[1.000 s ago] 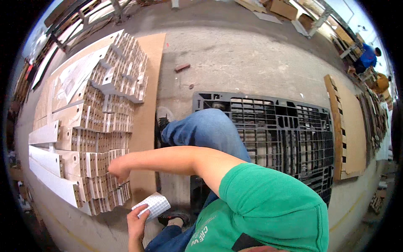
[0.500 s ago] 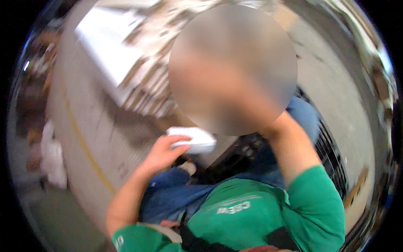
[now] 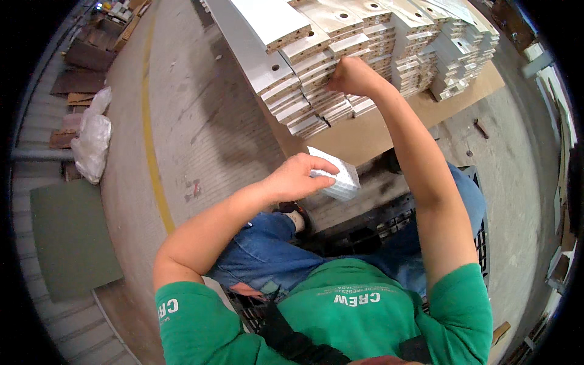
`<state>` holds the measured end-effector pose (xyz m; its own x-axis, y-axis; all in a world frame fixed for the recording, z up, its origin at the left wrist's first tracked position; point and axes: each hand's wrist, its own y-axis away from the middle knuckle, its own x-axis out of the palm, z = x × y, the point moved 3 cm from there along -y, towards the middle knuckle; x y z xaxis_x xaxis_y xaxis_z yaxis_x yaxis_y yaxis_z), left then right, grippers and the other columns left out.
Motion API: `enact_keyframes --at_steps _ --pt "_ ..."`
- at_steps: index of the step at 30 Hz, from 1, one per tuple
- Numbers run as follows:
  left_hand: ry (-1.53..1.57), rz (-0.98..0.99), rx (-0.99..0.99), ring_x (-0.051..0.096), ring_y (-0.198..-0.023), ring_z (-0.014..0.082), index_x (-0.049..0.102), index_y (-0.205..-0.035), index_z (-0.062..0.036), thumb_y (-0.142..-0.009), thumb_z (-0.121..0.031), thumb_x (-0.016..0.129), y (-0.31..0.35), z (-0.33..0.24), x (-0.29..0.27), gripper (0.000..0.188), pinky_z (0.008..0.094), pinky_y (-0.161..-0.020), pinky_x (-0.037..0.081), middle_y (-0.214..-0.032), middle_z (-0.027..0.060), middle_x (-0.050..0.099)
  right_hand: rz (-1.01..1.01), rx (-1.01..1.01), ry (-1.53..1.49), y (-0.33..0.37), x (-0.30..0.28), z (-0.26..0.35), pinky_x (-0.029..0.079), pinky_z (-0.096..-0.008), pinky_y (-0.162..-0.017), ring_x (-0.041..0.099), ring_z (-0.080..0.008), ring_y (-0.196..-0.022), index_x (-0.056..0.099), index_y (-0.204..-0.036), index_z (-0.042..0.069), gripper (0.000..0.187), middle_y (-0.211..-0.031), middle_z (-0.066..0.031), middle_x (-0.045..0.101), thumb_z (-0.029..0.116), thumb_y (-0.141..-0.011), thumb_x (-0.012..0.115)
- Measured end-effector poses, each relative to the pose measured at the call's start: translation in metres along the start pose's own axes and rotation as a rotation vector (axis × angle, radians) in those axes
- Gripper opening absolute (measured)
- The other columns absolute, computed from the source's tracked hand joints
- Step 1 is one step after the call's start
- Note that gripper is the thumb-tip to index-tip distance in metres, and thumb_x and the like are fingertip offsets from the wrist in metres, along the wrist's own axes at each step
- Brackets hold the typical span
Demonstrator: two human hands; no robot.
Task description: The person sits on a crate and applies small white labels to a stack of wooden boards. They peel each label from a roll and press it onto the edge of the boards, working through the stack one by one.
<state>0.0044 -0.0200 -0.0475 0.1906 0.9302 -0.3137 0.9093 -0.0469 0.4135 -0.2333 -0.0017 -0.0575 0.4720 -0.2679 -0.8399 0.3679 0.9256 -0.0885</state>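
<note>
My left hand [image 3: 295, 177] is closed around a white folded wad [image 3: 342, 182] with a dimpled surface, perhaps bubble wrap. Thumb and fingers pinch its near side, above my knees. My right hand [image 3: 354, 76] reaches out with curled fingers against the edge of stacked white-faced chipboard panels [image 3: 344, 44]. Whatever its fingertips grip there is hidden. Round holes show in the faces and cut edges of several panels. A wider white board [image 3: 267, 21] lies on top of the stack at the left.
Brown sheet [image 3: 371, 137] sticks out under the stack. A black plastic pallet [image 3: 365, 234] lies beneath me. Left on the floor are a yellow line [image 3: 152, 140], a clear plastic bundle [image 3: 94, 140] and a green panel [image 3: 73, 237]. A small brown scrap [image 3: 481, 128] lies to the right.
My view has shifted and sharpened, bringing more of the stack into sight. My right hand, blurred before, now shows at the panel edges. My left hand still holds the white wad.
</note>
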Motion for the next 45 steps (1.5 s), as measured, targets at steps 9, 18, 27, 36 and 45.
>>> enact_keyframes --at_steps 9,18,27,36,45 --pt "-0.050 -0.001 -0.025 0.057 -0.097 0.0160 0.063 -0.106 -0.0005 -0.084 -0.015 0.062 -0.006 0.006 -0.003 0.027 0.0292 -0.088 0.044 -0.103 0.0098 0.064 -0.002 0.069 -0.131 0.012 0.005 -0.008 0.050 -0.0367 -0.064 0.063 -0.0281 -0.066 0.069 -0.078 0.004 0.027 -0.072 -0.0148 0.065 0.029 -0.070 0.073" --pt "-0.040 0.017 -0.142 0.056 -0.099 0.0151 0.063 -0.106 -0.0003 -0.084 -0.013 0.062 -0.011 0.004 0.003 0.026 0.0291 -0.087 0.043 -0.105 0.0088 0.063 -0.304 0.485 -0.801 0.073 -0.011 -0.091 0.042 -0.0260 -0.054 0.050 -0.0093 -0.059 0.063 -0.082 0.001 0.026 -0.066 -0.0011 0.056 0.027 -0.083 0.062" --pt "-0.055 -0.029 -0.277 0.056 -0.100 0.0133 0.063 -0.109 -0.0020 -0.084 -0.010 0.064 -0.020 0.013 0.014 0.027 0.0270 -0.089 0.043 -0.107 0.0061 0.062 -0.574 0.437 -1.301 0.054 0.010 -0.097 0.041 -0.0240 -0.053 0.049 -0.0083 -0.058 0.061 -0.098 0.003 0.018 -0.068 -0.0004 0.057 0.016 -0.086 0.059" --pt "-0.231 -0.079 -0.290 0.055 -0.101 0.0140 0.063 -0.109 -0.0016 -0.084 -0.012 0.063 -0.025 0.014 0.021 0.026 0.0264 -0.089 0.042 -0.108 0.0072 0.063 -0.582 0.442 -0.439 0.016 0.004 -0.113 0.053 -0.0403 -0.062 0.064 -0.0288 -0.068 0.063 -0.097 0.002 0.028 -0.081 -0.0154 0.065 0.024 -0.083 0.054" --pt "-0.272 -0.015 -0.298 0.055 -0.101 0.0143 0.063 -0.108 -0.0013 -0.085 -0.014 0.063 -0.026 0.026 0.016 0.026 0.0274 -0.088 0.043 -0.107 0.0079 0.063 -0.479 0.431 -1.187 0.023 0.002 -0.104 0.047 -0.0283 -0.052 0.056 -0.0122 -0.059 0.058 -0.086 -0.004 0.024 -0.075 -0.0081 0.063 0.018 -0.092 0.052"
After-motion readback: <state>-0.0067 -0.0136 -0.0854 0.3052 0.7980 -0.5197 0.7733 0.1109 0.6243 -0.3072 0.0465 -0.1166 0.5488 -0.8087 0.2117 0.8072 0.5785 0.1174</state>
